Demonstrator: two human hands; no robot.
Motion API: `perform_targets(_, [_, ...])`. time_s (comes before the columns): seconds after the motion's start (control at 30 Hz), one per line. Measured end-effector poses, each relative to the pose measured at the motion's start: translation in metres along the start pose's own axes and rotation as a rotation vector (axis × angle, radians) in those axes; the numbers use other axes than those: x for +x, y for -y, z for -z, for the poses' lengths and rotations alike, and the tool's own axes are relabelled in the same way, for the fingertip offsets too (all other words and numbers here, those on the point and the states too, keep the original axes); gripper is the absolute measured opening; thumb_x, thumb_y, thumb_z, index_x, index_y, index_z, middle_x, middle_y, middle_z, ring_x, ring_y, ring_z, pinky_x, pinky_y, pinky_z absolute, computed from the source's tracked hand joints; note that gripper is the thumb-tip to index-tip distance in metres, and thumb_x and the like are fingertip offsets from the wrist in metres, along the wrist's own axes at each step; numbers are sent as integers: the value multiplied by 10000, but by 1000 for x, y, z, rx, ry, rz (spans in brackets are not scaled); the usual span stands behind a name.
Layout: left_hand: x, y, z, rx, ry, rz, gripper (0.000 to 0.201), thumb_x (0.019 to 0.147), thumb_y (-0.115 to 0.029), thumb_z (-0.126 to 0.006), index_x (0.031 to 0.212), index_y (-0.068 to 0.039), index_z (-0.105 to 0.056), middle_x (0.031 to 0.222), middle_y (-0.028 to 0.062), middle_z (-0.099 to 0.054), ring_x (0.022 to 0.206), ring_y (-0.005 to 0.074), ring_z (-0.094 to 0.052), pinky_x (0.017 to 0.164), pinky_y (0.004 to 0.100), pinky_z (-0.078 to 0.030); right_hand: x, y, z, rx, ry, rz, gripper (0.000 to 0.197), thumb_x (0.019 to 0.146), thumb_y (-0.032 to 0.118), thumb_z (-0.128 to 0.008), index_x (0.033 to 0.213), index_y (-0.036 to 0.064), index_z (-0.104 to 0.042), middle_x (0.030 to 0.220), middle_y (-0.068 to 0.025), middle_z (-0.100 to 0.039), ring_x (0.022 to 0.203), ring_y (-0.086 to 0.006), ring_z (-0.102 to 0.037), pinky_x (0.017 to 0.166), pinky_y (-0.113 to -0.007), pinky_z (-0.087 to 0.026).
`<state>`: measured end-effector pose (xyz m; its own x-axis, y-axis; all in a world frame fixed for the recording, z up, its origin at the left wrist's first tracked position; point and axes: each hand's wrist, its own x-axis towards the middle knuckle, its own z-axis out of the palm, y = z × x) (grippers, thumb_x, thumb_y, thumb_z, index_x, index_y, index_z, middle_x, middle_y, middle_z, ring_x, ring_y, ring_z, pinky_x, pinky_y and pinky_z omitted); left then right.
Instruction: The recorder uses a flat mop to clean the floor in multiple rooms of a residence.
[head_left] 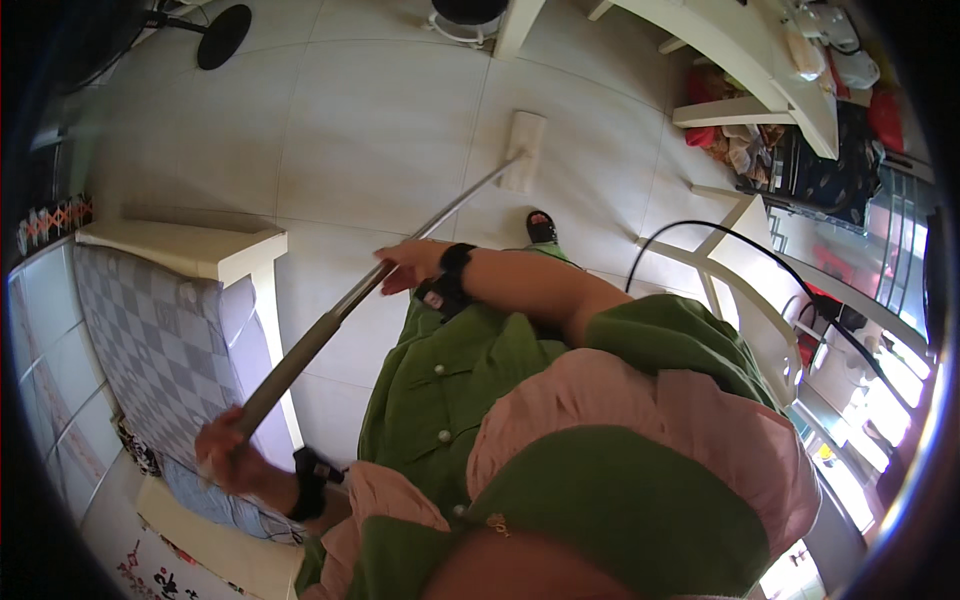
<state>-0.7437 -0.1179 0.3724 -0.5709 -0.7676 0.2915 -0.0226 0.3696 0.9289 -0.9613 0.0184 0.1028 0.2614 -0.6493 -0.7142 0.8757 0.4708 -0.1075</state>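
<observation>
A flat mop with a long metal pole (452, 207) slants across the view. Its pale rectangular head (525, 150) lies on the tiled floor ahead of me. My left hand (228, 455) is closed round the thick dark grip (285, 375) at the pole's upper end, low on the left. Farther along, my right hand (408, 264) wraps the silver part of the pole near its middle. Both wrists wear black bands. A foot in a dark slipper (541, 227) stands just behind the mop head.
Left of me is a cream-framed seat with a grey checked cushion (150, 320). A white table (740, 50) fills the far right, with bags (735, 150) beneath it. Beside me on the right stands a cream chair (735, 260). Round black bases (224, 37) rest at the far left.
</observation>
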Motion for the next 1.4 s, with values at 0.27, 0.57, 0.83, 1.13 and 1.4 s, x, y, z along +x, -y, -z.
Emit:
perform_targets(0.27, [9,-32,96,174,-51,-182,214,691,-181,-371,554,-17,-353,475,108,-367,556,298,-461,617,437,-427,127,20,-165,-3,54,13,276,763,204,-455,787,-69,-482,707,-194,-563,611,-308,-584,558,-402,-508])
perform_targets(0.57, [101,37,117,-72,-113,-226,163,676,-192,-383,596,-50,-381,548,77,-362,597,276,-445,692,434,-367,46,96,-81,-141,-136,543,349,801,234,-464,1035,-16,-397,730,-158,-543,569,-267,-575,500,-328,-497])
perform_targets(0.83, [141,22,12,-344,-133,-486,168,701,-128,-429,573,-20,-418,500,77,-375,463,217,-429,546,386,-406,-329,-12,153,333,-1120,1203,276,790,239,-482,962,26,-440,808,-149,-548,718,-273,-575,658,-347,-491])
perform_targets(1.13, [96,-43,-156,-368,-203,-531,235,784,-154,-407,566,-66,-408,493,43,-397,438,155,-406,451,273,-370,-598,-321,177,410,-2037,1034,290,761,245,-534,957,39,-477,781,-107,-559,636,-202,-580,532,-268,-490])
perform_targets(1.4, [33,-45,-286,-48,5,-490,173,760,-58,-475,617,37,-452,518,92,-455,467,165,-444,515,284,-439,-677,-354,337,-543,-2441,-47,621,571,116,-668,1128,111,-394,1110,-142,-428,1033,-305,-404,848,-361,-362])
